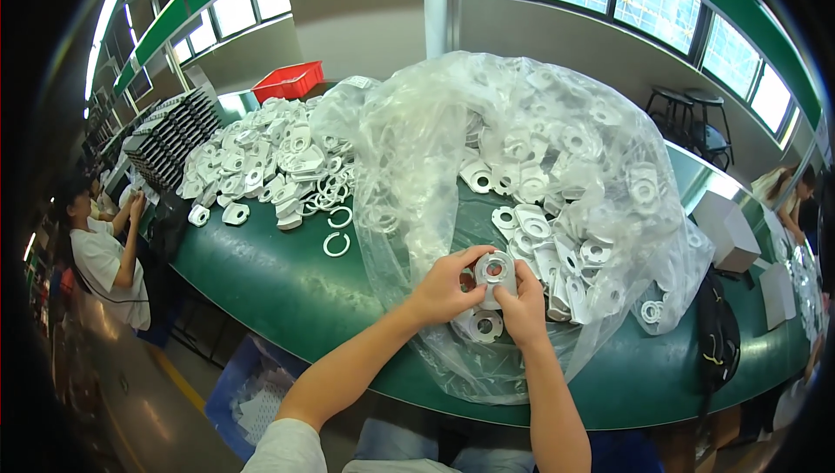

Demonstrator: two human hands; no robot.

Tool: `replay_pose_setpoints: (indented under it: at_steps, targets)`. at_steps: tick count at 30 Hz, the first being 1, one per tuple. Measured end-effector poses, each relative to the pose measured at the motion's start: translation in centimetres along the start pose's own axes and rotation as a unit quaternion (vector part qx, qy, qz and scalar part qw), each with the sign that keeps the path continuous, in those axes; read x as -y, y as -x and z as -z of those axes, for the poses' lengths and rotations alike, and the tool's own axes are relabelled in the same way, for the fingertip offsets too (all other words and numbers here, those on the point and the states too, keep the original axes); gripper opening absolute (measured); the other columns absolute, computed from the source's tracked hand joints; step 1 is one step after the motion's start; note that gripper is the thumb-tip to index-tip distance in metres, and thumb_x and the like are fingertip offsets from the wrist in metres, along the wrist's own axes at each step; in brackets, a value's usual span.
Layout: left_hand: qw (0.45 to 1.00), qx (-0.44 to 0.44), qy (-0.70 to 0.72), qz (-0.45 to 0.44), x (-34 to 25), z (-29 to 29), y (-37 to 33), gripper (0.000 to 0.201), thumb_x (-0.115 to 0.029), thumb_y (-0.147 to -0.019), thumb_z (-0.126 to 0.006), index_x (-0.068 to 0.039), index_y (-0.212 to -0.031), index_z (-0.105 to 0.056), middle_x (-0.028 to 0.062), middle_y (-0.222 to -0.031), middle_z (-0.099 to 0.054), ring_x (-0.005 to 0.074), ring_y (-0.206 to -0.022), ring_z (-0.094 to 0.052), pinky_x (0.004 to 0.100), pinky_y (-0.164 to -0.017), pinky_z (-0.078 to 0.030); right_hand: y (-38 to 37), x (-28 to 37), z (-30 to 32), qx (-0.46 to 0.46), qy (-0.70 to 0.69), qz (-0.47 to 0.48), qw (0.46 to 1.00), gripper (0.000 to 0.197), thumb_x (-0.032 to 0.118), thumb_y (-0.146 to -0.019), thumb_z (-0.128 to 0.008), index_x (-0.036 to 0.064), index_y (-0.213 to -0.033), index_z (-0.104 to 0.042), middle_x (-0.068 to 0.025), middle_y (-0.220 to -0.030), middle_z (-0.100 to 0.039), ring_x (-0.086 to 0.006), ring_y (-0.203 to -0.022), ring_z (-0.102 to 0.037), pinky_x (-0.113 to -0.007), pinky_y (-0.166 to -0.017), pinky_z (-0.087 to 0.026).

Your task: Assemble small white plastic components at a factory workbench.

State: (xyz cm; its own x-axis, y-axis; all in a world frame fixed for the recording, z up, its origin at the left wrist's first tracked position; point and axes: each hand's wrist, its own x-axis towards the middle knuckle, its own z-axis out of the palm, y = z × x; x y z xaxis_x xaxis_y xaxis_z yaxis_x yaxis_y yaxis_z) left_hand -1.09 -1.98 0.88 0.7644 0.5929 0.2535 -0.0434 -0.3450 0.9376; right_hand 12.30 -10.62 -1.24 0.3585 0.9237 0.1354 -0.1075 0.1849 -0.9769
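Note:
Between my two hands is a white plastic part (497,269) with a round hole, held over the mouth of a large clear plastic bag (409,160). My left hand (450,289) pinches its left side with thumb and fingers. On the other side my right hand (524,306) grips it, thumb at the lower face. Just below lies another white part (485,325) on the bag's film. A heap of similar white parts (544,243) spills out of the bag beyond my right hand. Some fingertips are hidden behind the held part.
More white parts (261,156) and loose white rings (337,243) cover the green table (270,273) at left. Behind stand a red bin (289,81) and stacked black trays (174,138). A black bag (718,334) and white box (724,229) sit right; a blue bin (228,386) stands below. Other people work both sides.

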Motion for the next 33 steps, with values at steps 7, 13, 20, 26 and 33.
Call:
replay_pose_setpoints:
  at_steps: [7,13,20,26,33]
  targets:
    - [0.999,-0.034,-0.031,-0.009,0.2,1.0,0.7,0.048,0.002,-0.076,-0.059,0.000,-0.124,-0.050,0.0102,-0.111,-0.060,0.0156,-0.097,-0.059,0.0291,-0.081,-0.051,0.0,-1.0,-0.3,0.013,0.073,0.037,0.997,0.034,-0.002,-0.076,-0.052,-0.0014,-0.110,-0.052,-0.0076,-0.104,-0.058,-0.0142,-0.096,-0.055,-0.027,-0.085,-0.043]
    - [0.984,-0.176,0.012,0.001,-0.5,7.2,3.4,0.041,0.003,-0.078,-0.057,-0.001,-0.119,-0.054,0.0072,-0.099,-0.063,0.0125,-0.085,-0.061,0.0265,-0.072,-0.051,-0.3,-1.5,2.0,-0.013,-0.061,-0.002,0.998,0.025,0.018,-0.094,-0.045,0.0005,-0.111,-0.051,-0.0121,-0.099,-0.059,-0.0187,-0.089,-0.058,-0.029,-0.069,-0.052]
    - [0.749,-0.495,-0.399,0.184,5.1,30.0,11.1,0.033,-0.008,-0.070,-0.066,0.000,-0.101,-0.063,0.0144,-0.084,-0.067,0.0252,-0.074,-0.066,0.0343,-0.070,-0.051,-0.9,-2.0,0.8,-0.018,-0.021,-0.003,1.000,0.016,0.013,-0.092,-0.049,0.0007,-0.100,-0.056,-0.0097,-0.090,-0.060,-0.0162,-0.075,-0.060,-0.026,-0.059,-0.051]
    - [0.760,-0.468,-0.448,-0.051,-1.1,35.7,6.5,0.044,0.001,-0.072,-0.058,0.002,-0.115,-0.054,0.0167,-0.097,-0.063,0.0204,-0.063,-0.065,0.0308,-0.059,-0.051,-1.1,-1.6,0.0,0.000,-0.020,-0.002,1.000,0.015,0.011,-0.091,-0.050,-0.0007,-0.093,-0.059,-0.0100,-0.085,-0.063,-0.0157,-0.073,-0.061,-0.025,-0.058,-0.050]
    - [0.942,-0.106,-0.299,-0.112,0.1,10.4,-5.3,0.019,-0.003,-0.077,-0.061,0.000,-0.095,-0.065,0.0135,-0.089,-0.064,0.0236,-0.074,-0.064,0.0332,-0.068,-0.053,-0.8,-1.6,1.0,-0.016,-0.028,-0.014,0.999,0.014,0.009,-0.091,-0.050,-0.0023,-0.090,-0.059,-0.0106,-0.084,-0.063,-0.0154,-0.072,-0.061,-0.025,-0.058,-0.051]
